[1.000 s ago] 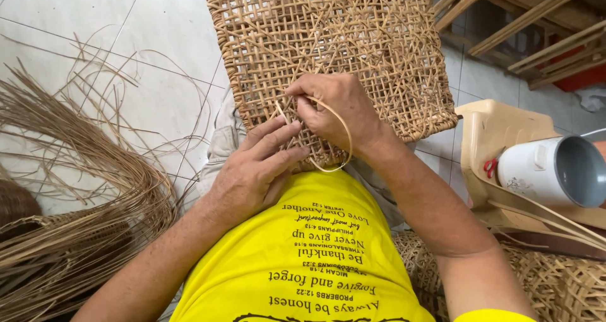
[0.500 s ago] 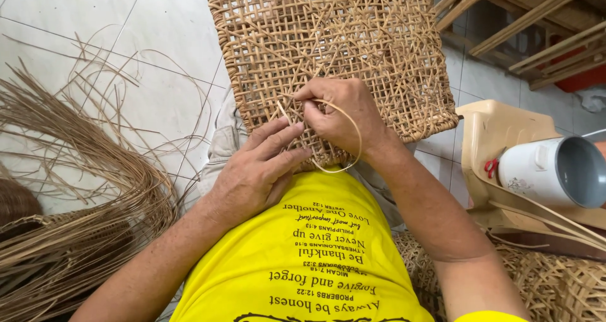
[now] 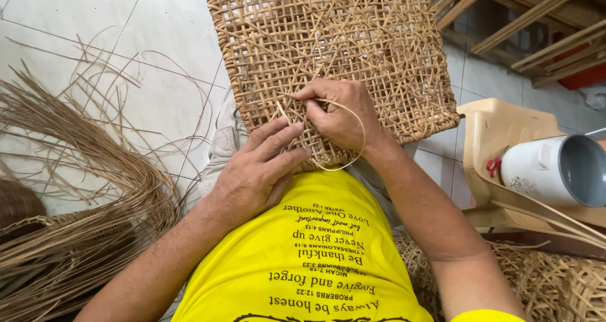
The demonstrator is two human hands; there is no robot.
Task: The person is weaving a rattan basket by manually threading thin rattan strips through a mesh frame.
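Tan open-weave rattan panel (image 3: 341, 50) propped on the lap, leaning away over the pale tiled floor (image 3: 126, 38), lower edge against the yellow printed shirt (image 3: 309, 259). Right hand (image 3: 338, 117) curled on the lower part of the panel, thumb and forefinger pinching a thin pale rattan strand (image 3: 361, 139) that loops out around the knuckles and back toward the weave. Left hand (image 3: 259, 170) laid flat just beside and touching the right one, fingers pressed together and stretched onto the panel's bottom rim, holding nothing. Loose bundle of long dry rattan strips (image 3: 82, 196) fanned across the floor at the left. Beige plastic stool (image 3: 499, 145) at the right, carrying a white cylindrical container with a grey inside (image 3: 555, 170), lying on its side, with something small and red at its near end. More woven rattan work (image 3: 555, 278) below the stool. Wooden frames (image 3: 530, 19) at upper right.
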